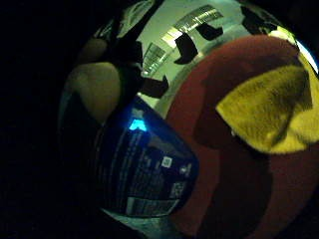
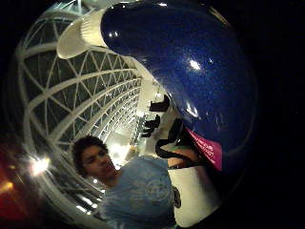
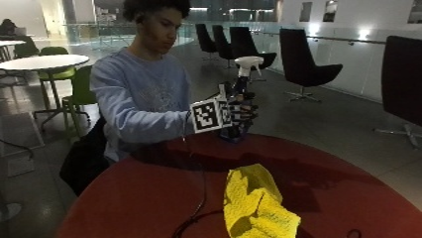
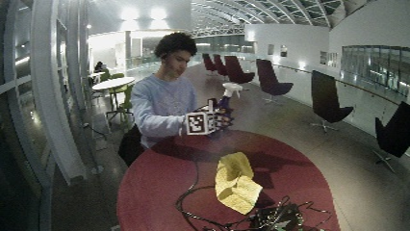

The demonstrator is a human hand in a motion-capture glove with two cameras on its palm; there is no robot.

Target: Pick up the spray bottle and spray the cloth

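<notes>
While your gloved right hand has its fingers curled round the body of the spray bottle, the bottle stands upright at the far edge of the red table, and I cannot tell if its base is touching the table or is lifted a little. Its long axis runs straight up through your grip, with the white spray head above your fingers and the blue body inside and below them.

For the coming move, I think one relation matters most: the yellow cloth lies flat on the table, lower than your grip and well apart from it, toward the near side of the table. The nozzle seems to point to the side and not at the cloth, so you will probably need to carry the bottle closer and tilt or turn it until the nozzle looks down at the cloth.

Your right hand is the one already on the bottle; your bare hand is not visible.

By count, I see one spray bottle, one cloth, and one table.
</notes>
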